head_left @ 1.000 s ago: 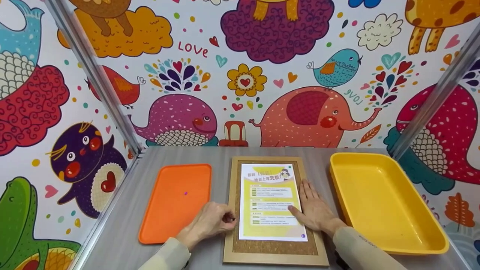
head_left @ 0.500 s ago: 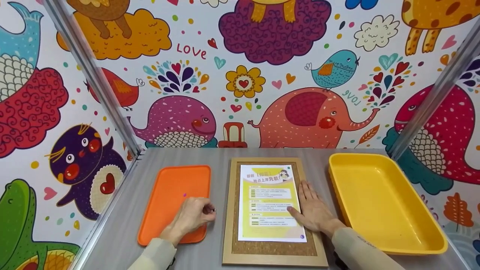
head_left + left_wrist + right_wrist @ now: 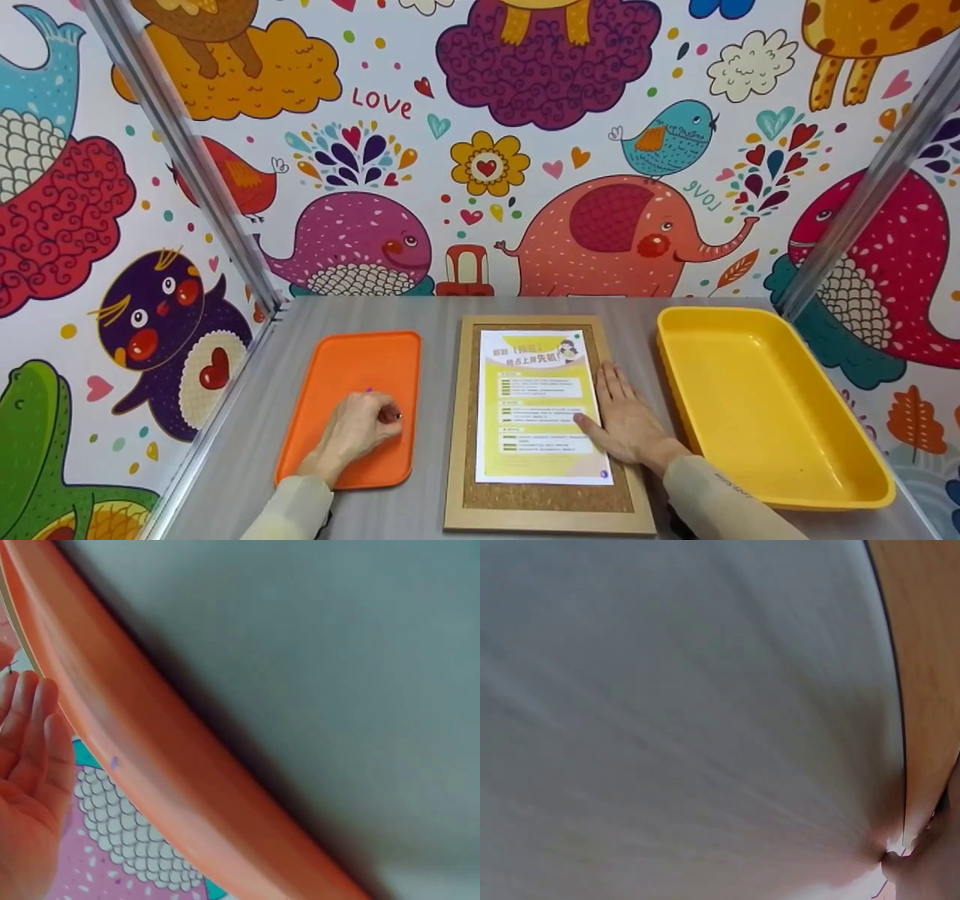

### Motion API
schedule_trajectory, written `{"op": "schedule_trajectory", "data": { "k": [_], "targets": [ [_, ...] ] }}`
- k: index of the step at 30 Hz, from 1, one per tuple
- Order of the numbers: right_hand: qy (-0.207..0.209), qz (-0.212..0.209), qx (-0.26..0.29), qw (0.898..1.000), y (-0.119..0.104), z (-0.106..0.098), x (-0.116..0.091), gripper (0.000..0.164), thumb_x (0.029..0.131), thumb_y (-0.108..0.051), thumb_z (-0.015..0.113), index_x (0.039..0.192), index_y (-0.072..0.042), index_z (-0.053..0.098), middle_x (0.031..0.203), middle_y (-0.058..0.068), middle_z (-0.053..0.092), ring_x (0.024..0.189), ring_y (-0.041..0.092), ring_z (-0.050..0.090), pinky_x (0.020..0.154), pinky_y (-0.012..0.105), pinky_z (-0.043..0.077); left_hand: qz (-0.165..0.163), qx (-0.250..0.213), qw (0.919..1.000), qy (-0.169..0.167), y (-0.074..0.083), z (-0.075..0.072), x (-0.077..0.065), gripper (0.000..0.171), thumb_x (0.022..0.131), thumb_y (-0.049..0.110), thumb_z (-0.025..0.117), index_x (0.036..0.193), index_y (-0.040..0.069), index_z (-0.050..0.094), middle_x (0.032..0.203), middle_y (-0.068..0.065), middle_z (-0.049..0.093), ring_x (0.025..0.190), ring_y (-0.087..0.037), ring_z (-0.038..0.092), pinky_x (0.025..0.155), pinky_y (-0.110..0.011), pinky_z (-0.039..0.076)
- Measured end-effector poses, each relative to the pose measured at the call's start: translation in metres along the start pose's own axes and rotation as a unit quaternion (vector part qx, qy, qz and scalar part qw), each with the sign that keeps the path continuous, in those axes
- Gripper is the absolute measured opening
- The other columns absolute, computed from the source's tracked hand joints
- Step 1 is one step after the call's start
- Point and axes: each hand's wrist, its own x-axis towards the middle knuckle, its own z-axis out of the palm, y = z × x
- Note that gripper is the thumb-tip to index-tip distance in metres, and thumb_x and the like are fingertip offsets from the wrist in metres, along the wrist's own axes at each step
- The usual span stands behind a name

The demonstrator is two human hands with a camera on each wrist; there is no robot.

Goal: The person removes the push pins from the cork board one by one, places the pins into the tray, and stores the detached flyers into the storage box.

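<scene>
Enclosing the grey table (image 3: 441, 345), a cartoon-printed wall (image 3: 559, 142) is seen behind and at both sides. A deep yellow tray (image 3: 757, 390) is set at the right. A wood-framed corkboard (image 3: 555, 496) is laid in the middle, and to its left, apart from it, a shallow orange tray (image 3: 360, 356) is placed. On the corkboard a yellow-and-white printed sheet (image 3: 536, 409) is laid, with cork left showing around it.

By the right hand (image 3: 626, 420), rested along the corkboard's right side with fingers straight, nothing is gripped; its thumb is laid over the sheet's right edge. Were that thumb lifted or slid, the sheet could be skewed; were the palm pushed sideways, the whole corkboard might be dragged along.

The left hand (image 3: 356, 427) is held over the orange tray, and a small dark pin (image 3: 398, 415) is pinched between thumb and forefinger. It is taken for a pin, though too little of it is shown for its kind to be certain. With so slight a hold, it could be dropped if the pinch were loosened, or a fingertip could be pricked if a point were turned inward.

Just beyond the knuckles, a tiny purple piece (image 3: 368, 390) is partly hidden in the head view; by a careless brush of the hand, it could be knocked away unseen.
</scene>
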Motion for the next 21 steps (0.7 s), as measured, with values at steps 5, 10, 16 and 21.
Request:
{"op": "schedule_trajectory", "data": {
  "k": [5,10,16,21],
  "targets": [
    [0.002,-0.001,0.001,1.000,0.000,0.000,0.000,0.105,0.103,-0.072,0.041,0.165,0.008,0.013,0.175,0.025,0.005,0.162,0.045,0.007,0.128,0.059,0.016,-0.030,0.026,0.9991,-0.012,-0.010,-0.005,-0.003,0.010,0.080,0.014,0.084,0.079,0.022,0.077,0.075,0.014,0.069,0.066,-0.003,0.060,0.062,-0.025,0.052],
    [0.005,-0.002,0.001,1.000,0.000,0.001,0.000,0.105,0.103,-0.072,0.041,0.165,0.008,0.012,0.175,0.025,0.005,0.162,0.045,0.007,0.128,0.059,0.016,-0.052,0.037,0.9978,-0.017,-0.016,-0.008,-0.006,0.015,0.080,0.015,0.086,0.076,0.025,0.075,0.071,0.017,0.065,0.064,-0.002,0.058,0.061,-0.025,0.051],
    [0.013,-0.006,0.001,1.000,0.000,0.001,0.000,0.105,0.103,-0.071,0.042,0.165,0.008,0.012,0.175,0.026,0.006,0.161,0.045,0.009,0.127,0.059,0.018,-0.053,0.037,0.9977,-0.021,-0.020,-0.011,-0.007,0.017,0.081,0.015,0.086,0.074,0.026,0.074,0.071,0.018,0.065,0.064,-0.002,0.057,0.061,-0.024,0.050],
    [0.005,-0.008,-0.006,1.000,0.001,0.000,0.000,0.105,0.103,-0.071,0.040,0.165,0.009,0.010,0.175,0.026,0.004,0.161,0.045,0.008,0.127,0.059,0.019,-0.064,0.026,0.9973,-0.025,-0.023,-0.014,-0.008,0.018,0.080,0.013,0.085,0.074,0.025,0.074,0.070,0.017,0.064,0.064,-0.003,0.057,0.063,-0.025,0.051]
  ]
}}
